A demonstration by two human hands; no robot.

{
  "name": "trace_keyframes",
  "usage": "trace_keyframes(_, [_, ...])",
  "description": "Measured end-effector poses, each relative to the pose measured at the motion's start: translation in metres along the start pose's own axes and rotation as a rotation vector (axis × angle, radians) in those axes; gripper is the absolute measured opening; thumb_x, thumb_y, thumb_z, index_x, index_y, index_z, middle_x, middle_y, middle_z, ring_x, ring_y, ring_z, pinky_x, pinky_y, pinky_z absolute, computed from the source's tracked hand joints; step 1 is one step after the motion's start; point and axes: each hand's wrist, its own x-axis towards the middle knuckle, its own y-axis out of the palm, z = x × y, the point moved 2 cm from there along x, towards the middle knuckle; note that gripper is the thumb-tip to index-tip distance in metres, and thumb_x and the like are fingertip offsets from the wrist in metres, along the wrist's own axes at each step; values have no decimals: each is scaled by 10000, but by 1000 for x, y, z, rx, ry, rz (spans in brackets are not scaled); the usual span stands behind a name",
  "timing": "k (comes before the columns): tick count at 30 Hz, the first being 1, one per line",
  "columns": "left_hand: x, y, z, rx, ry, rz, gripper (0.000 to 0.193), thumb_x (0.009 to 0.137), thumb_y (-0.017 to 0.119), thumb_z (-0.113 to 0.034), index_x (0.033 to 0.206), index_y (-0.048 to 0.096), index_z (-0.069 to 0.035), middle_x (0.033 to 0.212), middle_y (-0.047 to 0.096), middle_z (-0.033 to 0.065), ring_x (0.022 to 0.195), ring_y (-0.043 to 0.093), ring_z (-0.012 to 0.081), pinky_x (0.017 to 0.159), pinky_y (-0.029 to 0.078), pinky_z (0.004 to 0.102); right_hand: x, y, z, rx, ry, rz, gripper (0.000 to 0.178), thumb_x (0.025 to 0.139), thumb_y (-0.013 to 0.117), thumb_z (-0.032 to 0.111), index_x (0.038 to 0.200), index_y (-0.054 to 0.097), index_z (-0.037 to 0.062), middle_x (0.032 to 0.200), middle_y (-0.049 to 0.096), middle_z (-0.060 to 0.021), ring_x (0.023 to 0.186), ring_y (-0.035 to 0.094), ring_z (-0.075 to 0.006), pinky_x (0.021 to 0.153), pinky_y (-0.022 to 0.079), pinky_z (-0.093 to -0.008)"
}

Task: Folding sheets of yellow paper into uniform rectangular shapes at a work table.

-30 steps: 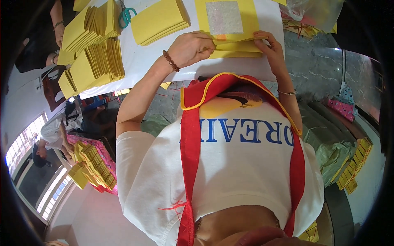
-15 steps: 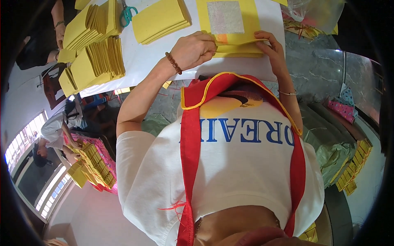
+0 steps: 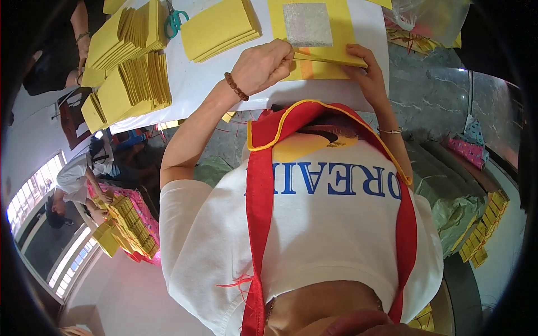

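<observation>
A yellow paper sheet [image 3: 343, 28] with a silvery square patch [image 3: 308, 25] lies in front of me at the table's near edge. My left hand [image 3: 263, 67], fingers curled in, pinches the left end of its near edge. At the other end, my right hand [image 3: 367, 70] has its fingers over the sheet's corner and the thumb beneath. That near edge is lifted a little. Under it shows more yellow paper [image 3: 330, 71] with an orange strip. The left fingertips are partly hidden by the hand itself.
Folded yellow paper stacks [image 3: 221, 31] and fanned bundles [image 3: 131, 84] cover the table's left part, with teal-handled scissors [image 3: 175, 23] between. Another person's hand [image 3: 83, 47] touches the far-left bundles. A clear plastic bag [image 3: 428, 19] sits right of the table.
The sheet's near edge has shifted slightly, uncovering more of the paper and orange strip beneath. My left hand rose a little; my right hand's fingers moved further over the corner.
</observation>
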Motion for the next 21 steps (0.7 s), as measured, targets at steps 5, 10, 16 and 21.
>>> trace_keyframes(5, [-5, 1, 0, -39, -20, -133, 279, 823, 592, -170, 1056, 516, -35, 904, 618, 118, 770, 606, 281, 690, 485, 342, 6, 1, -8, 56, 111, -53, 232, 824, 613, 62, 1049, 556, 59, 1126, 528, -38, 928, 536, -117, 783, 443, -247])
trace_keyframes(10, [-1, 6, 5, -66, -27, -246, 431, 816, 619, -174, 1202, 482, -41, 1019, 597, 119, 910, 565, 293, 801, 454, 365, 8, 0, -9, 110, 164, -70, 191, 837, 602, 66, 1024, 563, 56, 1108, 537, -26, 900, 541, -111, 768, 442, -237])
trace_keyframes(16, [6, 26, 38, 102, 199, -292, 375, 666, 601, -26, 1030, 625, -114, 968, 590, 52, 886, 512, 274, 766, 441, 342, 13, -3, -5, 17, 103, -21, 275, 777, 632, 31, 1041, 560, 63, 1127, 536, -49, 1010, 521, -153, 829, 433, -263])
trace_keyframes(21, [2, 20, 26, 295, 303, -309, 327, 718, 558, -93, 1038, 621, -119, 975, 595, 58, 886, 548, 256, 752, 432, 344, 18, -4, 28, -494, -245, -87, 450, 672, 667, 81, 1113, 579, 112, 1256, 476, -112, 1160, 441, -302, 990, 326, -391])
